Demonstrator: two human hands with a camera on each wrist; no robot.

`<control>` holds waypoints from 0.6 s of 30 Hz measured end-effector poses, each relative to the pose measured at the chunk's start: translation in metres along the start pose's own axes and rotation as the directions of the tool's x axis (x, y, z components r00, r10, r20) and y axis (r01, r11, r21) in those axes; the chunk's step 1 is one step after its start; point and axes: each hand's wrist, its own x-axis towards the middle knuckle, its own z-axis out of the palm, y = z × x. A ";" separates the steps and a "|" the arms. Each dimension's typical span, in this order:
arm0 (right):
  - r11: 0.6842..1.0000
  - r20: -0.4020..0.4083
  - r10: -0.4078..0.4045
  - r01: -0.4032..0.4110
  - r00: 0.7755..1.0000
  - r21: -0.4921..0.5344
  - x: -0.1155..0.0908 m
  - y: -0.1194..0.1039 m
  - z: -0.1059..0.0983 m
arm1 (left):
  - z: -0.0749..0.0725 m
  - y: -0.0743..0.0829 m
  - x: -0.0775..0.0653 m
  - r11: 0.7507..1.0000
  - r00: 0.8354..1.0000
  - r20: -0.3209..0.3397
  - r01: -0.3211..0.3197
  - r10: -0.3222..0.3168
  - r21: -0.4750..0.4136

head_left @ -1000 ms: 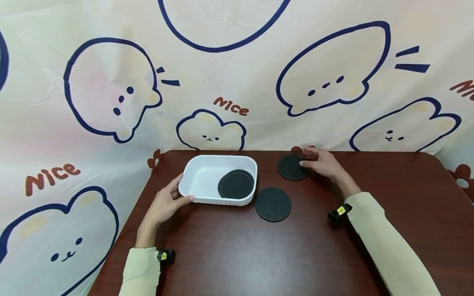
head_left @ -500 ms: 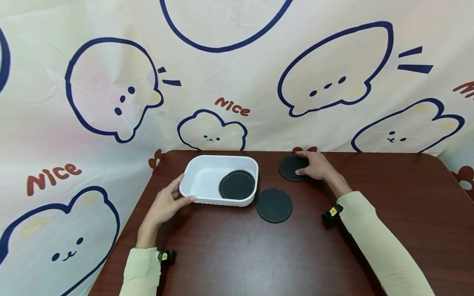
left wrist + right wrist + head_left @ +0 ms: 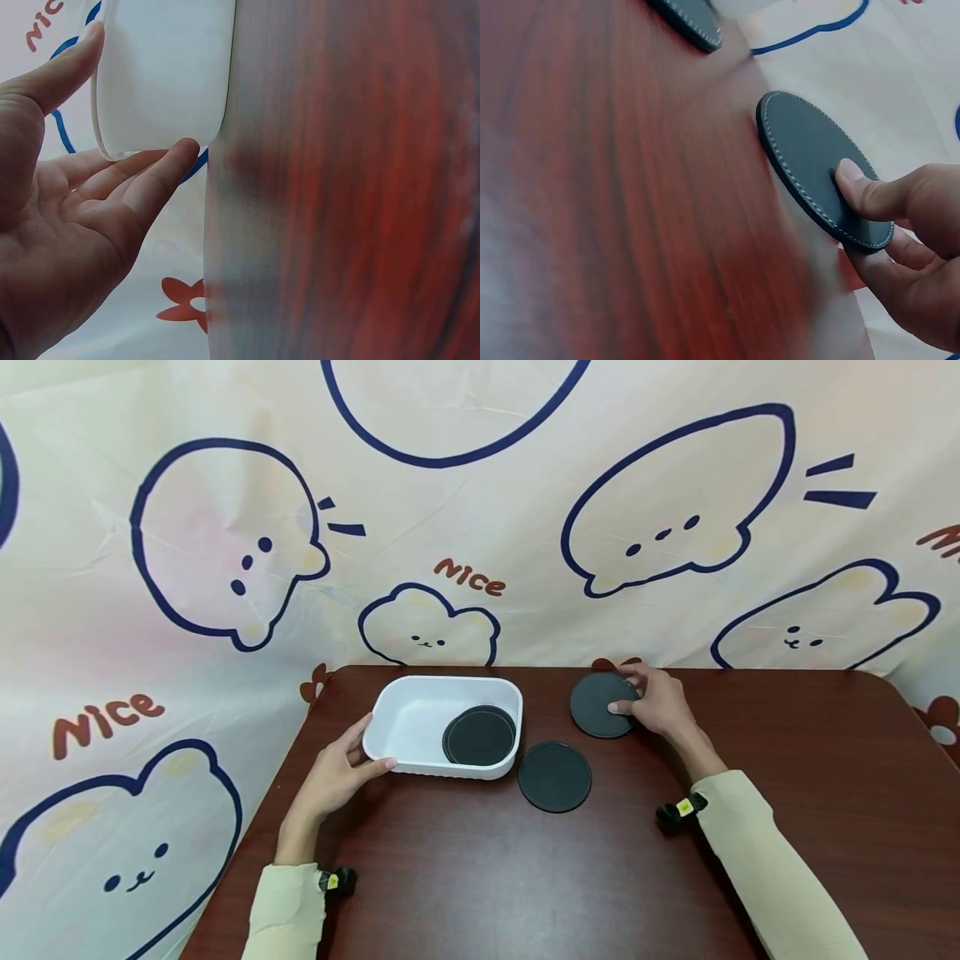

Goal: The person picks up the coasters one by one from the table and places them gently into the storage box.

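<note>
In the head view, take the white container (image 3: 408,723) as the middle of the dial. It sits near the far edge of the brown tabletop (image 3: 480,877). The left hand (image 3: 330,781) holds it from 8 o'clock, thumb against the near side and fingers (image 3: 154,180) round the end wall.

Out at 3 o'clock, the right hand (image 3: 662,703) pinches the held coaster (image 3: 595,706), a dark disc with pale stitching round its rim. The thumb presses on its upper face and the other fingers lie beneath its edge. A loose coaster (image 3: 555,777) lies flat on the tabletop at 4 o'clock, just beside the container's corner. Inside the container, toward 3 o'clock, rests another dark disc (image 3: 478,737); its doubled edge may mean a stack, but the count is hard to tell.

Both arms wear pale sleeves (image 3: 772,852), with a small black device (image 3: 678,814) at each wrist, at 6 o'clock from the hand. Beyond the tabletop, at 12 o'clock, hangs a cream cloth (image 3: 525,518) printed with blue cartoon outlines.
</note>
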 end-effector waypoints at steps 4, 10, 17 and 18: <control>1.000 -0.057 0.021 -0.021 0.998 -0.004 -0.016 0.003 -0.004 | 0.002 0.000 0.000 1.000 1.000 0.008 0.005 -0.005 -0.006; 0.998 -0.093 0.061 -0.059 0.994 0.020 -0.036 0.009 -0.009 | 0.003 0.002 0.002 1.000 1.000 0.016 -0.005 0.005 0.000; 0.986 -0.024 0.083 -0.078 0.996 0.148 -0.046 0.015 -0.013 | 0.001 0.001 0.000 1.000 1.000 0.010 -0.004 0.004 0.003; 0.982 -0.009 0.087 -0.084 0.996 0.170 -0.047 0.015 -0.014 | 0.001 0.001 0.000 1.000 1.000 0.008 -0.006 0.006 0.004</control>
